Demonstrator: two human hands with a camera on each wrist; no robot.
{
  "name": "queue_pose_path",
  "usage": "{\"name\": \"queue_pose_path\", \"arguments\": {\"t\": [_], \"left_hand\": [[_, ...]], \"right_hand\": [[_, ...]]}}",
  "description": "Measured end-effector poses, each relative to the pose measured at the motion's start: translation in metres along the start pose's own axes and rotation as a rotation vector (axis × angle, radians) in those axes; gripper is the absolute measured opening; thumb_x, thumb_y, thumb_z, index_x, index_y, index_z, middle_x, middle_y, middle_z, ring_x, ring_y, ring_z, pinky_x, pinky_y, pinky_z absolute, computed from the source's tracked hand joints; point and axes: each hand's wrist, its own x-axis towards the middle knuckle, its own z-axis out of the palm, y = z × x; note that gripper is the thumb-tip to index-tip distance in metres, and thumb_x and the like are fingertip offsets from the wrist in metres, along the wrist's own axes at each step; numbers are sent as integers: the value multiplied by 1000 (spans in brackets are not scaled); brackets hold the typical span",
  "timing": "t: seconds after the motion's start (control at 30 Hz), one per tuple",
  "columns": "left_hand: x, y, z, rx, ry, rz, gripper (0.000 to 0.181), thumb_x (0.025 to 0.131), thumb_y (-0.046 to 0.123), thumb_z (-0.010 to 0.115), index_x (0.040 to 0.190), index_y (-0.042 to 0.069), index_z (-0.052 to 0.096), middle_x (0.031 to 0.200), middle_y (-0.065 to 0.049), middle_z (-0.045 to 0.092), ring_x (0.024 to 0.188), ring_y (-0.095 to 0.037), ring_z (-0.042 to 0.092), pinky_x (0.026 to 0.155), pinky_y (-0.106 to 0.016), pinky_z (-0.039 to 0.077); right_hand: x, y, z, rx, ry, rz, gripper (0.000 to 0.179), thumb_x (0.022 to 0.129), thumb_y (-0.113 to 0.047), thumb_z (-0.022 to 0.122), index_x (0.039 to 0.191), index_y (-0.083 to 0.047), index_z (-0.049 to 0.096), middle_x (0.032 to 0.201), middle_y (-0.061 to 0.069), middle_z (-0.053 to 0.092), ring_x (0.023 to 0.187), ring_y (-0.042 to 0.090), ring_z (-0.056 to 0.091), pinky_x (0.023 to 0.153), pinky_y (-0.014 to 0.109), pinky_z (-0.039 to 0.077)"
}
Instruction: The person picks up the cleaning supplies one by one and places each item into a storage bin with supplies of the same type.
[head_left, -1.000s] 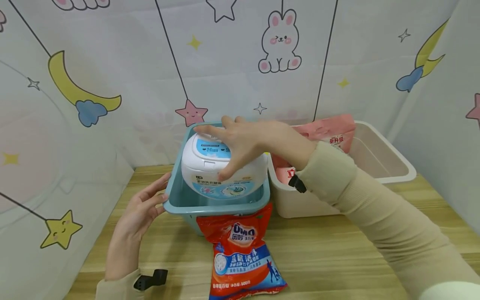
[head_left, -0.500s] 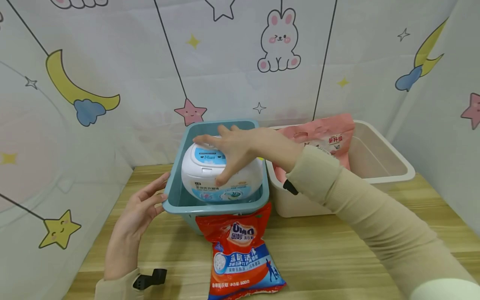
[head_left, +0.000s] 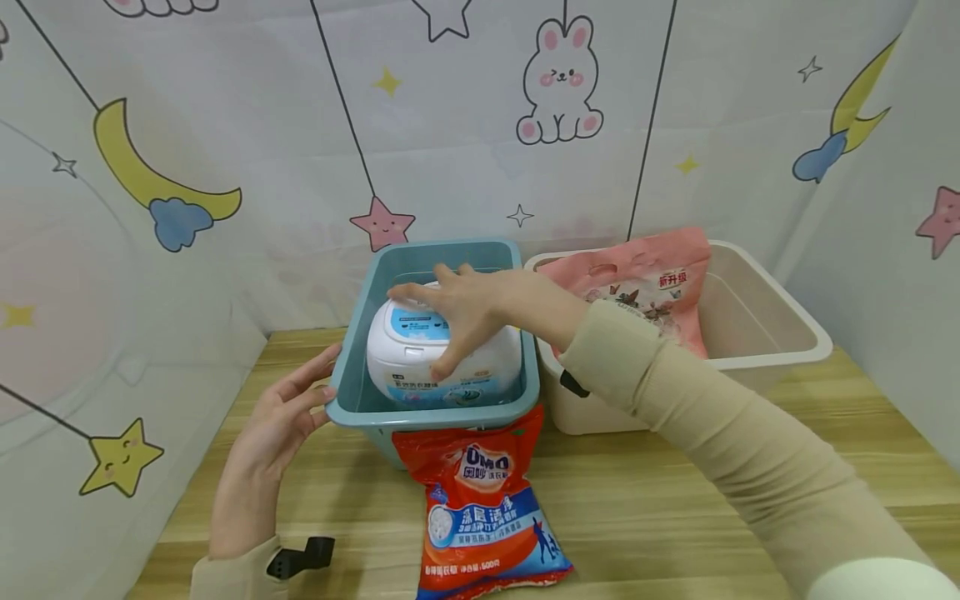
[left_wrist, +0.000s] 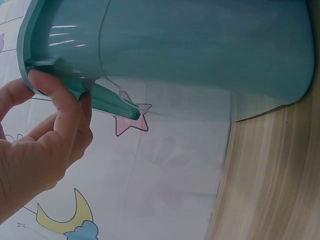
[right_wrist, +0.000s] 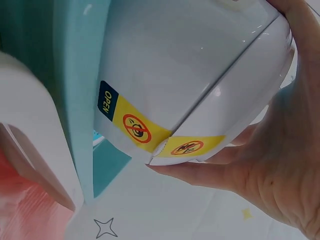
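My right hand (head_left: pixel 472 312) spans the top of a white laundry pod tub (head_left: pixel 397 367), thumb on its front and fingers over its back. The tub sits down inside a blue plastic bin (head_left: pixel 435 417), its lower part hidden by the bin's front wall. In the right wrist view, the tub's lid seam and yellow label (right_wrist: pixel 137 127) show beside the bin wall (right_wrist: pixel 80 100). My left hand (head_left: pixel 281 417) pinches the bin's left rim; in the left wrist view its fingers (left_wrist: pixel 55 100) curl at the rim's underside. A red OMO washing powder bag (head_left: pixel 480 517) lies before the bin.
To the right stands a cream bin (head_left: pixel 757 362) holding a pink bag (head_left: pixel 660 283), partly behind my right forearm. Both bins rest on a wood-patterned table (head_left: pixel 675 500). A white patterned curtain (head_left: pixel 465 108) hangs close behind and at both sides.
My right hand has lowered the laundry pod tub deeper into the blue bin. The left hand has stayed at the rim, and the washing powder bag has not moved.
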Motion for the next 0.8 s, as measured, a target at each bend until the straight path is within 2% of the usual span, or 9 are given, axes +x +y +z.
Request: {"name": "queue_pose_path", "arguments": {"t": [0.2,0.43,0.8], "left_hand": [[-1,1,1,4,-1,-3,53,96,4,52,147,10,39,122,2,51,99,-9,63,82,-25,56],[0,2,2,7,-13,11,55,96,3,52,148,6,35,122,0,50,100,-9,63,83,-25,56],[1,-3,0,15,2,13,52,97,3,51,147,9,39,122,2,52,101,-10,63,82,-26,56]], "right_hand": [[5,-1,7,7,-4,-6,102,73,-64,68,151,-44,7,153,10,23,134,34,31,102,53,42],[8,0,15,19,-39,0,102,73,-65,68,152,-43,7,160,12,13,141,42,24,106,59,37],[16,1,22,3,-69,5,105,72,-70,67,152,-44,4,163,12,6,145,42,18,109,65,28]]}}
